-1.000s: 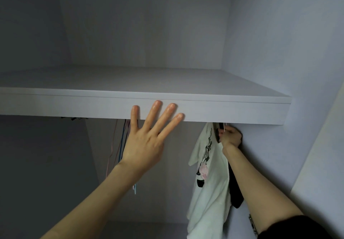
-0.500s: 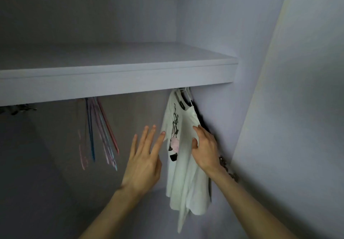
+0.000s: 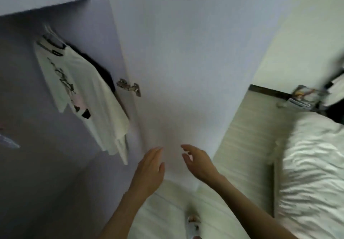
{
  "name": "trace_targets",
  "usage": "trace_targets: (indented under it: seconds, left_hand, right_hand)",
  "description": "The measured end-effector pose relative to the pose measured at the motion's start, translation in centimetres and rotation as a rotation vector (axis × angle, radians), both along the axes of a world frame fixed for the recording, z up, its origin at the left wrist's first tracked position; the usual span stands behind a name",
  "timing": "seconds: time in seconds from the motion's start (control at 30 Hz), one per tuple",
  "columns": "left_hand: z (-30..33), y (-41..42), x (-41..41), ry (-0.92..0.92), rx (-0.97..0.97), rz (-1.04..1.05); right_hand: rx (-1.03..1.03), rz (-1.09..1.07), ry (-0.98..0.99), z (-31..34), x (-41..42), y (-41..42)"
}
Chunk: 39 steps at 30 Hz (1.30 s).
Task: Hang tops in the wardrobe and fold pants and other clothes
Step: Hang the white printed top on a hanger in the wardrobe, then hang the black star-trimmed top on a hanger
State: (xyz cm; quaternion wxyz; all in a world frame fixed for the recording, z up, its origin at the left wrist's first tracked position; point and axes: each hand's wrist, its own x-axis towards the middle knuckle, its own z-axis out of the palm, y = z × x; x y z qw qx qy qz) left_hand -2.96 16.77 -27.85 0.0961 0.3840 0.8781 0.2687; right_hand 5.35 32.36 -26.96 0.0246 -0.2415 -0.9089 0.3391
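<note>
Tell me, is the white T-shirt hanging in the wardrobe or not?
Hanging: the white T-shirt hangs from a hanger inside the wardrobe, and neither hand touches it.

No words, numbers or signs can be read. The white T-shirt [image 3: 83,97] hanging in the wardrobe [image 3: 55,24] has a dark and pink picture on its front, but it is too blurry to show any letters. The small colourful box [image 3: 303,94] near the bed [image 3: 314,164] is blurry too.
</note>
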Motion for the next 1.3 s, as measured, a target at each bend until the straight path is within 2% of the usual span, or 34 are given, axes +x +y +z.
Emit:
trace_targets:
  seconds: [0.23,0.4,0.5,0.63,0.83,1.03,1.17,1.3]
  left_hand:
    - [-3.0,6.6,11.7,-0.117,-0.049,-0.394]
    - [-3.0,11.8,21.8,-0.106,-0.067,-0.738]
    - [-2.9,14.7,27.1,-0.058,-0.038,-0.855]
    - [-3.3,18.6,38.5,-0.037,-0.039,-1.036]
    - [-5.3,21.9,54.3,-0.024,-0.211,-1.286]
    - [-7.3,25.4,66.3,0.044,-0.281,-1.413]
    - [-9.0,27.1,72.3,0.072,-0.349,-1.487]
    - [-10.7,27.6,76.2,0.059,-0.382,-1.567]
  right_hand:
    - [-0.092,-0.401,-0.064,-1.8,18.3,3.2]
    - [-0.161,-0.724,-0.059,-2.0,32.4,4.2]
    - [-0.205,-0.873,-0.049,-2.0,39.8,3.8]
    - [-0.232,-1.08,-0.025,-2.7,52.6,2.9]
    - [-0.236,-1.295,-0.045,-4.5,68.5,2.2]
    - [-0.214,-1.462,-0.119,-6.9,81.6,3.6]
    - [-0.181,-1.512,-0.195,-9.2,86.9,4.4]
    - [-0.044,-1.594,-0.338,-11.0,91.3,6.1]
